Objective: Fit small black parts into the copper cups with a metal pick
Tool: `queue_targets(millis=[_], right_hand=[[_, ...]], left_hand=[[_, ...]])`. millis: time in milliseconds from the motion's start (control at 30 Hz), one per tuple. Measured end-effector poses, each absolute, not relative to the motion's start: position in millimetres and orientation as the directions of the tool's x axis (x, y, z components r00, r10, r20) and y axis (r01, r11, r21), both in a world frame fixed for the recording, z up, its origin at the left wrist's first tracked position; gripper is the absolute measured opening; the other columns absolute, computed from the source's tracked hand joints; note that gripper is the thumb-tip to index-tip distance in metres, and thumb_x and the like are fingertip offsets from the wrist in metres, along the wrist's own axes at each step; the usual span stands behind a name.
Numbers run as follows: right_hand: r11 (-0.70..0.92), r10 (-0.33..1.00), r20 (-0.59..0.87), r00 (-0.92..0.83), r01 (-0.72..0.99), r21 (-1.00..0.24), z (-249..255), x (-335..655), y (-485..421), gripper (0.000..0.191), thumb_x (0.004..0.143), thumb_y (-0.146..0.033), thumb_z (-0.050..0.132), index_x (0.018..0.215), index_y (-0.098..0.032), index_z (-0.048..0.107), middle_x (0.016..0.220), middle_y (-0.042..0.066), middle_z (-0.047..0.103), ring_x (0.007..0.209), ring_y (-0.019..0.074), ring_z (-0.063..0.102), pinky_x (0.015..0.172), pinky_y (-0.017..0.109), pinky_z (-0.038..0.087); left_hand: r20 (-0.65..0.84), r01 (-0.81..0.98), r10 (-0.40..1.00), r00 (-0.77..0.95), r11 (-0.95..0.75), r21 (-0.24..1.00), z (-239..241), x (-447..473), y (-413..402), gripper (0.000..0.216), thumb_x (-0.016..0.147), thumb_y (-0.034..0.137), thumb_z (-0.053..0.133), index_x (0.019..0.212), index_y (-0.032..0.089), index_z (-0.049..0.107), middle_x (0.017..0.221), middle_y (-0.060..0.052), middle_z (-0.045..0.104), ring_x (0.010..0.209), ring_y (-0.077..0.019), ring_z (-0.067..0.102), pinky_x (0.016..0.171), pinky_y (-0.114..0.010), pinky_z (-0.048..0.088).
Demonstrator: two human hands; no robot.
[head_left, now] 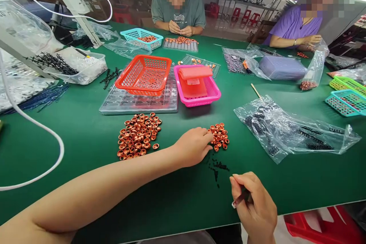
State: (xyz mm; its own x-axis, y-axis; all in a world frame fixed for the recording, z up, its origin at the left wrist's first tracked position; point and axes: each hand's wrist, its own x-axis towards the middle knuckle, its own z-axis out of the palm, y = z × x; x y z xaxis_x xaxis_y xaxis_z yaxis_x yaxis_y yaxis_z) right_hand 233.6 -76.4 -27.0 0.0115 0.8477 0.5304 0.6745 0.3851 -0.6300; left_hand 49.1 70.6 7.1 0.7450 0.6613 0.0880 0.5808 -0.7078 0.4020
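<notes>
My left hand (196, 147) reaches across with its bent fingertips pressed together at the left edge of a small pile of copper-coloured ring-like caps (220, 136). What lies between the fingertips is hidden. A bigger heap of the same caps (138, 137) spreads beyond my left forearm, with one cap (156, 146) lying apart. My right hand (254, 202) is closed around a slim dark tool (239, 200) with a pale end, thumb and forefinger pinched together. Tiny black pieces (220, 166) lie scattered between my two hands.
Behind the caps, a red basket (143, 89) stands on clear trays (108, 103) beside a pink basket (197, 103). Plastic bags with black parts (286, 129) lie at right. A white cable (60, 141) loops at left. Two people (178, 11) sit across the green table (183, 206).
</notes>
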Motion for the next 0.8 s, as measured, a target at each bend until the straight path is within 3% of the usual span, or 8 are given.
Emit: queue_targets(millis=[367, 467, 600, 700, 800], right_hand=[[0.230, 0.893, 0.420, 0.164, 0.636, -0.737, -23, 233, -81, 0.017, 0.084, -0.015, 0.062, 0.100, -0.022, 0.061, 0.083, 0.002, 0.059, 0.063, 0.0115, 0.056, 0.052, 0.022, 0.043], [0.213, 0.860, 0.400, 0.317, 0.489, -0.846, -21, 234, -80, 0.011, 0.089, -0.021, 0.055, 0.097, -0.020, 0.063, 0.090, 0.006, 0.060, 0.074, 0.0158, 0.058, 0.057, 0.025, 0.045], [0.307, 0.760, 0.395, 0.517, 0.251, -0.918, -23, 235, -74, 0.023, 0.094, -0.028, 0.045, 0.093, -0.018, 0.066, 0.095, 0.009, 0.059, 0.086, 0.0202, 0.056, 0.069, 0.032, 0.046], [0.320, 0.750, 0.391, 0.533, 0.226, -0.920, -29, 238, -69, 0.030, 0.096, -0.038, 0.041, 0.101, -0.020, 0.065, 0.110, 0.011, 0.058, 0.105, 0.0255, 0.053, 0.086, 0.042, 0.044], [0.312, 0.730, 0.397, 0.557, 0.244, -0.918, -36, 243, -66, 0.033, 0.095, -0.046, 0.042, 0.107, -0.023, 0.064, 0.117, 0.010, 0.055, 0.100, 0.0233, 0.055, 0.077, 0.037, 0.048]], left_hand=[[0.023, 0.620, 0.695, 0.719, -0.656, 0.429, 6, 39, 76, 0.009, 0.086, 0.018, 0.051, 0.083, 0.016, 0.060, 0.087, -0.005, 0.057, 0.080, -0.0191, 0.055, 0.070, -0.029, 0.045], [-0.019, 0.619, 0.690, 0.723, -0.636, 0.460, 15, 23, 65, 0.008, 0.084, 0.015, 0.051, 0.081, 0.017, 0.058, 0.086, -0.004, 0.058, 0.081, -0.0183, 0.055, 0.072, -0.029, 0.045], [-0.034, 0.591, 0.687, 0.726, -0.597, 0.542, 20, 3, 37, 0.010, 0.083, 0.011, 0.048, 0.082, 0.019, 0.055, 0.086, -0.002, 0.058, 0.080, -0.0170, 0.055, 0.072, -0.027, 0.045], [0.017, 0.582, 0.731, 0.683, -0.558, 0.592, 7, -6, 23, 0.011, 0.085, 0.013, 0.044, 0.087, 0.020, 0.052, 0.084, -0.001, 0.058, 0.074, -0.0153, 0.056, 0.069, -0.025, 0.045], [0.106, 0.502, 0.723, 0.683, -0.569, 0.651, -12, -8, 23, 0.013, 0.087, 0.016, 0.043, 0.094, 0.022, 0.052, 0.083, -0.001, 0.060, 0.072, -0.0140, 0.059, 0.067, -0.022, 0.047]])
